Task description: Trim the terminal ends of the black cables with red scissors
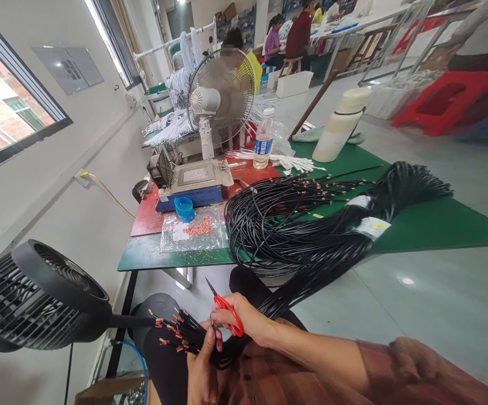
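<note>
Cable ends in hand at the lower centre of the frame, scissors carried in the right hand.
The left hand [204,365] wraps around the black cables [191,331], red-and-bare tips [164,341] fanned toward the lower left. The right hand [244,315] grips the scissors [227,306], blades pointing up and left, while its fingertips meet the left thumb; whether they pinch a single wire cannot be told. More cable lies coiled on the bench [446,219], centre right. For good results, grip firmly behind the tips, separate one end at a time, avoid bending neighbouring strands, and point the blades away from fingers and insulation.
</note>
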Motion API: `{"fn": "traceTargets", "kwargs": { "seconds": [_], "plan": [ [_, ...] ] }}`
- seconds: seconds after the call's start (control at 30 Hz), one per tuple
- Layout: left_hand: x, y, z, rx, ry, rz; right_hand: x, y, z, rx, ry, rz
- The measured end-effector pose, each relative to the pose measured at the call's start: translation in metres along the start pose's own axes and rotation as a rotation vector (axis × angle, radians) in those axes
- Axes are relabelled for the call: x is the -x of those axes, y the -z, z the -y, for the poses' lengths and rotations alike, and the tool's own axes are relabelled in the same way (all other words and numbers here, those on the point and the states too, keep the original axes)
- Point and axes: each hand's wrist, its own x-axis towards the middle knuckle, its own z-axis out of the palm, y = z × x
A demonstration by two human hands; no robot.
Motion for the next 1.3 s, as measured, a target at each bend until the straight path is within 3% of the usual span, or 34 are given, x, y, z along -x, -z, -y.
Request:
{"fn": "traceTargets", "kwargs": {
  "seconds": [0.77, 0.97, 1.1, 1.3],
  "plan": [
    [-0.003, -0.001, 0.003, 0.093, 0.005, -0.094, 0.004, -0.001, 0.002, 0.030, 0.049, -0.020],
    [-0.005, -0.001, 0.005, 0.135, 0.034, -0.109, 0.010, -0.001, 0.006, 0.108, 0.161, 0.058],
    [-0.004, 0.000, 0.005, 0.020, -0.013, -0.087, 0.008, 0.002, 0.001, 0.094, 0.107, 0.003],
    [-0.003, 0.000, 0.010, 0.022, -0.012, -0.090, 0.009, 0.004, -0.001, 0.067, 0.066, -0.024]
  ]
}}
